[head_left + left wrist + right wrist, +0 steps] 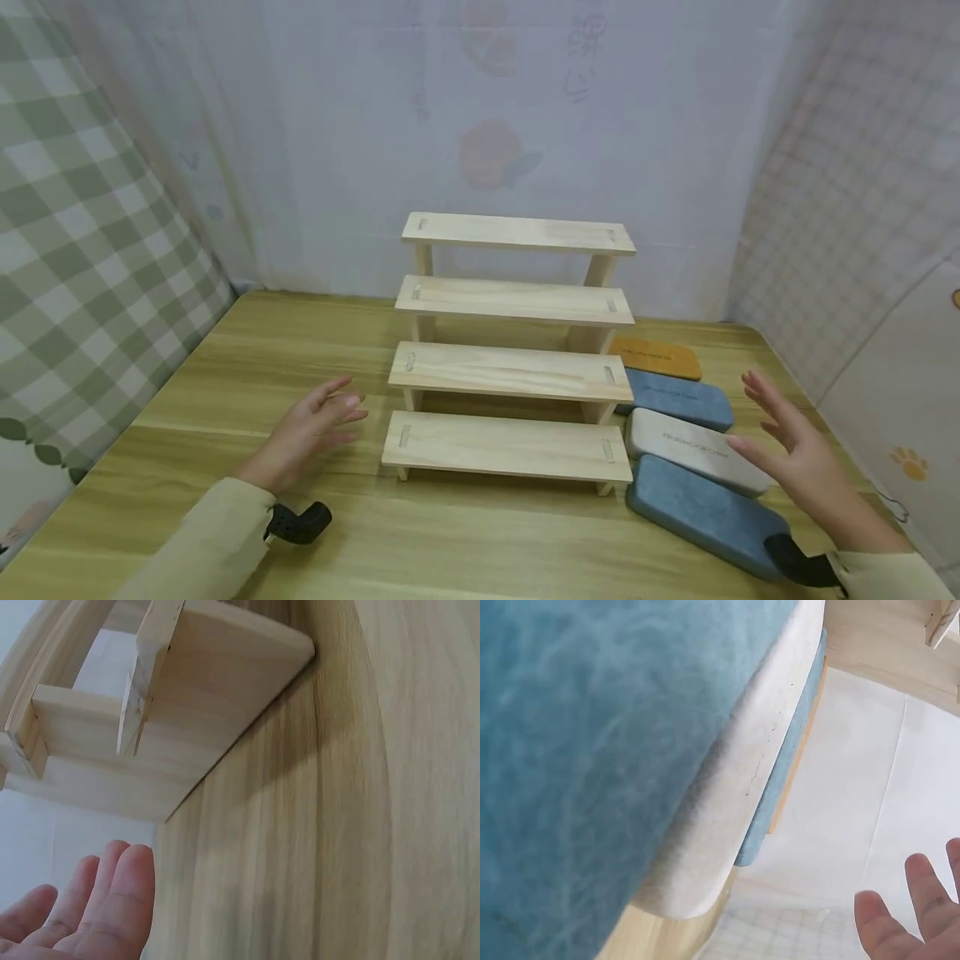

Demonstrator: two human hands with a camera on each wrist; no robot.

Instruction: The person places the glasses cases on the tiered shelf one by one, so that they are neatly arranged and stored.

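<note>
A pale wooden stepped rack (pixel 510 446) with several shelves stands mid-table in the head view. Left of it, my left hand (pixel 311 437) hovers with fingers extended and nothing held; the left wrist view shows its fingers (pixel 124 907) apart from the rack's side panel (pixel 202 682). To the rack's right lie several oblong cases in a row: an orange one (pixel 656 358), a blue one (pixel 678 398), a whitish one (pixel 697 450) and a nearer blue one (pixel 705 517). My right hand (pixel 802 458) is spread beside the whitish case, holding nothing; whether it touches is unclear.
The wood-grain table (pixel 300 350) carries everything. A whitish printed cloth (pixel 337 150) hangs behind it, a green checked cloth (pixel 82 192) at the left and a pale patterned cloth (pixel 847 208) at the right. Black straps with stubs (pixel 300 525) are on both wrists.
</note>
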